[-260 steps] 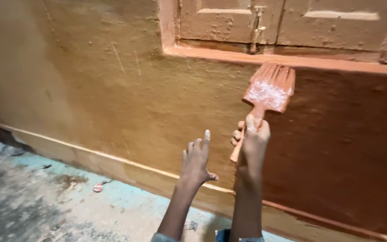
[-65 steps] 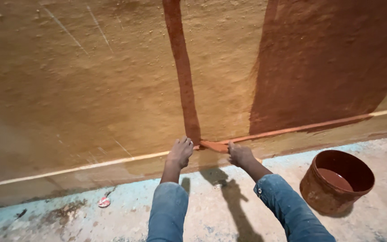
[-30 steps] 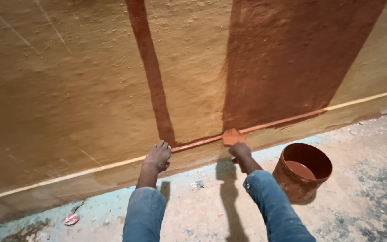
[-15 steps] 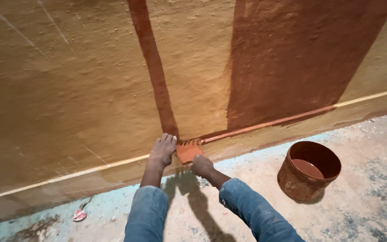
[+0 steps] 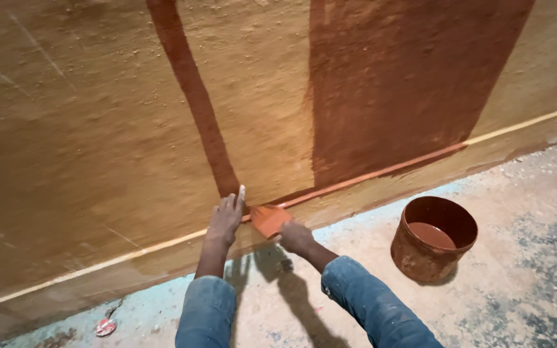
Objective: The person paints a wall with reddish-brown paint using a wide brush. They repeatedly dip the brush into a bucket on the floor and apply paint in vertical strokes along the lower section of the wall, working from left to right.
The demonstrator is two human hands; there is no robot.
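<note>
Right hand (image 5: 296, 236) closed round brush (image 5: 269, 219) handle, bristles on the wall's trim line. Left hand (image 5: 225, 218) open, flat on wall (image 5: 85, 148) at brush's 9 o'clock. Versus 0.5 s ago: brush barely moved, left hand unchanged. Paint bucket (image 5: 434, 238) on floor (image 5: 523, 258) at 3 o'clock, apart.

A round paint-stained bucket (image 5: 434, 240) holding red-brown paint stands on the speckled concrete floor (image 5: 523, 283) well to the right of the right hand, and 1 small red-and-white scrap (image 5: 105, 327) lies on the floor down-left of the left hand.
</note>
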